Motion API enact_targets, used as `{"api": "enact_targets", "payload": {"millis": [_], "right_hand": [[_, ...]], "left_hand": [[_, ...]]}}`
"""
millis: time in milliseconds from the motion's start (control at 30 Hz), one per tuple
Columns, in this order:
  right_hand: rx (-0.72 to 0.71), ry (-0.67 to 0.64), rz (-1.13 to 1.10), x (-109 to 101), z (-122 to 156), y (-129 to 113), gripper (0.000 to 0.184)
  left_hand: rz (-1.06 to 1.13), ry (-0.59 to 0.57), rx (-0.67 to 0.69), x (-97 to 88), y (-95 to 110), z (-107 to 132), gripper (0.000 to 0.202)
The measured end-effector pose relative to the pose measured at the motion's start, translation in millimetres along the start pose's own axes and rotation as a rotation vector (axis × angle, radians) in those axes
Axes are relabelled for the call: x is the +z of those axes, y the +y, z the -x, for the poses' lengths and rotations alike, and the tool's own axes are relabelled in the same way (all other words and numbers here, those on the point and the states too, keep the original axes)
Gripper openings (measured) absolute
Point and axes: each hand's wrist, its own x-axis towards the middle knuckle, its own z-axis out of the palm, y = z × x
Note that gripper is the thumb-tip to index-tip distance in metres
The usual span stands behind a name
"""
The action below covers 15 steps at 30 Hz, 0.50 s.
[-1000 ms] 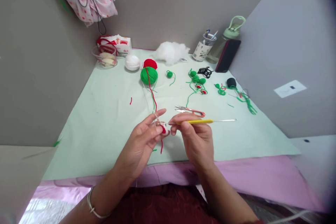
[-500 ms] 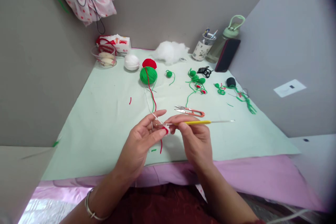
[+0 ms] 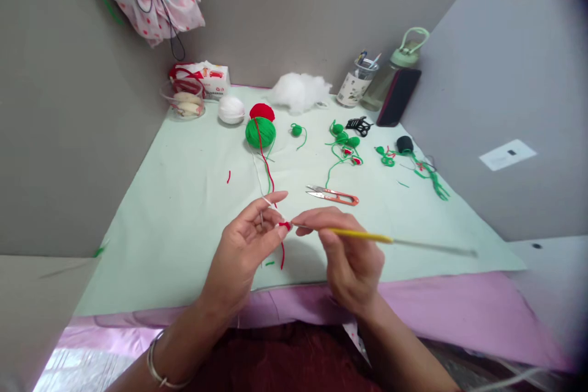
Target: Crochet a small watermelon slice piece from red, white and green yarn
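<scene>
The yellow-handled crochet hook (image 3: 361,234) slanted across the view above the green mat (image 3: 174,226), its left end pointing at the small red-and-white piece (image 3: 285,226), its long axis dropping rightward. The right hand (image 3: 353,251) gripped it, curled closed; the left hand (image 3: 241,245), index finger extended beneath white yarn (image 3: 268,202), pinched the piece. Beyond, orange snips (image 3: 337,199) pointed left.

Pale green table cover (image 3: 184,226), green yarn ball (image 3: 266,134), orange snips (image 3: 336,199), white stuffing (image 3: 299,92), bottle (image 3: 379,86)
</scene>
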Motion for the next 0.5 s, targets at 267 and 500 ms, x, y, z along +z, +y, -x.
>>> {"api": "enact_targets", "payload": {"millis": [267, 500], "right_hand": [[-0.149, 0.063, 0.212, 4, 2, 4, 0.029], [0.160, 0.061, -0.210, 6, -11, 3, 0.019]], "left_hand": [[0.347, -0.056, -0.285, 1.6, 5, -4, 0.047], [0.208, -0.070, -0.159, 6.5, 5, -3, 0.039]]}}
